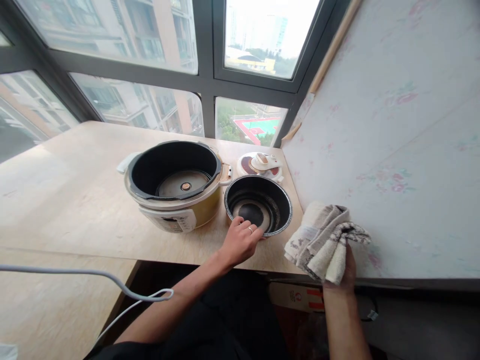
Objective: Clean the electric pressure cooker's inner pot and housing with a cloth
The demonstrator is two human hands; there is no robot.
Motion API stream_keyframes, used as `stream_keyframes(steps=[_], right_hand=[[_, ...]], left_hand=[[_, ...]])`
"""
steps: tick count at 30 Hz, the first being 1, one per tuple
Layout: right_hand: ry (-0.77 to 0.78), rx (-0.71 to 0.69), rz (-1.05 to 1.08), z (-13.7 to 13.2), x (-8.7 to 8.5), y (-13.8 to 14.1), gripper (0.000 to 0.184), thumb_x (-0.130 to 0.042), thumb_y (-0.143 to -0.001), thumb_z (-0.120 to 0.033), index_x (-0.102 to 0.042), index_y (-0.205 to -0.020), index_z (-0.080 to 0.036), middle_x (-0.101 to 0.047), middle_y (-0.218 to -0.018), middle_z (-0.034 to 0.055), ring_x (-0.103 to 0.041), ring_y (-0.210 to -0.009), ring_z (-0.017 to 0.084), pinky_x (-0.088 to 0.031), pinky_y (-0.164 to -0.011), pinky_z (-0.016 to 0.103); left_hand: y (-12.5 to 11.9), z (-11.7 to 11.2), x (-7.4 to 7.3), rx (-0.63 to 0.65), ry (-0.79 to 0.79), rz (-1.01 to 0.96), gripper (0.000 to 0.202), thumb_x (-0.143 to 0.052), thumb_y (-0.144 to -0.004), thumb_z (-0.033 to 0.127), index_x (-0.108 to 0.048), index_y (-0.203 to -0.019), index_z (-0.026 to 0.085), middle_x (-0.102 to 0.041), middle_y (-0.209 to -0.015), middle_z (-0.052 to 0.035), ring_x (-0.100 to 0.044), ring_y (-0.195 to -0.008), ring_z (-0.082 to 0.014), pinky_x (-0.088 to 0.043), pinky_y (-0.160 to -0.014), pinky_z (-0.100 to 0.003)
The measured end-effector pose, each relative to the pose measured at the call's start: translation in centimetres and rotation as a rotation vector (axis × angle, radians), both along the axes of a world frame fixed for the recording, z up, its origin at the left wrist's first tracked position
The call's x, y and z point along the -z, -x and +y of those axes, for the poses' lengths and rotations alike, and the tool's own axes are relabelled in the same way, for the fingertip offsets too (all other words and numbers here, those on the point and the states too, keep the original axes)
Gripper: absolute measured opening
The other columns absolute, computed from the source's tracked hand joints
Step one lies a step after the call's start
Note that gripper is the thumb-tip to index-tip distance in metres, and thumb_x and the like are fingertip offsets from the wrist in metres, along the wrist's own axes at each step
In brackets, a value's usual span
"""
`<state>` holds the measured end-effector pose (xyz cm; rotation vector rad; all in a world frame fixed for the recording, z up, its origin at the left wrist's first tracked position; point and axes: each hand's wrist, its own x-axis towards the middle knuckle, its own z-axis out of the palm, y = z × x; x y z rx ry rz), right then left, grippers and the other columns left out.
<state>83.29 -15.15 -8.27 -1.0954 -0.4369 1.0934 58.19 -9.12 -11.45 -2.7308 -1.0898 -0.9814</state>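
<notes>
My left hand point(242, 241) is closed over the near rim of a black inner pot point(279, 210), which stands on the wooden counter. Bunched in my right hand point(349, 267) is a cream and grey patterned towel point(318, 237), held up at the counter's right end near the wall; most of those fingers are hidden behind the cloth. Left of the pot stands a white and gold electric cooker point(206, 207) with its dark inside bare. Behind the pot lies a white and brown cooker lid point(258, 164), its handle on top.
The counter point(75, 200) runs along a grey-framed window point(208, 82). A flowered wall point(393, 125) bounds it on the right. At the lower left a grey cable point(93, 272) loops over the counter's edge. Below the counter sits a cardboard box point(292, 297).
</notes>
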Motion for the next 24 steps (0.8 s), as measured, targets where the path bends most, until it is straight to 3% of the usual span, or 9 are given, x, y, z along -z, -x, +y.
stream_keyframes(steps=[3,7,10,16,19,24], right_hand=[[0.013,-0.011,0.039,1.0,-1.8,0.6,0.042,-0.089,-0.058,-0.053,-0.078,-0.092,-0.029,-0.077,-0.099,0.0082,-0.073,-0.095,0.028,-0.062,-0.089,0.045],[-0.005,-0.060,-0.018,2.6,-4.1,2.6,0.039,-0.087,-0.061,-0.053,-0.076,-0.089,-0.028,-0.076,-0.098,0.0077,-0.072,-0.098,0.030,-0.062,-0.091,0.047],[0.000,-0.092,-0.060,3.8,-5.6,4.6,0.034,-0.088,-0.061,-0.047,-0.074,-0.086,-0.028,-0.076,-0.094,0.0070,-0.072,-0.097,0.032,-0.063,-0.091,0.046],[0.054,-0.255,-0.098,6.4,-7.5,6.8,0.039,-0.087,-0.060,-0.048,-0.072,-0.086,-0.023,-0.075,-0.091,0.0117,-0.073,-0.090,0.034,-0.064,-0.084,0.047],[0.041,-0.280,-0.145,8.2,-8.5,7.1,0.038,-0.087,-0.060,-0.045,-0.072,-0.085,-0.022,-0.075,-0.086,0.0120,-0.073,-0.087,0.034,-0.064,-0.082,0.046],[0.024,-0.375,-0.143,11.1,-11.1,9.0,0.043,-0.089,-0.058,-0.045,-0.072,-0.090,-0.022,-0.076,-0.091,0.0113,-0.074,-0.084,0.032,-0.064,-0.078,0.044]], left_hand=[[-0.1,-0.3,0.6,-0.002,-0.011,0.003,0.026,-0.046,-0.101,0.019,-0.060,-0.080,0.016,-0.057,-0.068,-0.0033,-0.048,-0.069,-0.0164,-0.028,-0.076,-0.037],[-0.2,-0.3,1.2,-0.017,-0.046,-0.015,0.025,-0.047,-0.101,0.021,-0.059,-0.079,0.016,-0.056,-0.066,-0.0022,-0.049,-0.070,-0.0167,-0.030,-0.077,-0.037],[-0.1,-0.3,0.7,-0.012,-0.022,0.002,0.023,-0.048,-0.100,0.020,-0.058,-0.079,0.017,-0.059,-0.067,-0.0027,-0.053,-0.071,-0.0170,-0.035,-0.074,-0.037],[3.1,-1.6,-3.2,0.168,-0.060,-0.200,0.017,-0.052,-0.098,0.019,-0.061,-0.111,0.013,-0.074,-0.103,-0.0075,-0.066,-0.107,-0.0198,-0.050,-0.093,-0.033],[6.5,-2.4,-5.2,0.105,-0.040,-0.354,0.029,-0.056,-0.092,0.009,-0.059,-0.121,0.014,-0.074,-0.105,-0.0078,-0.068,-0.106,-0.0204,-0.054,-0.093,-0.033],[12.7,-3.0,-7.6,-0.094,-0.112,-0.575,0.041,-0.058,-0.086,-0.003,-0.062,-0.122,0.015,-0.073,-0.106,-0.0094,-0.068,-0.103,-0.0174,-0.057,-0.091,-0.031]])
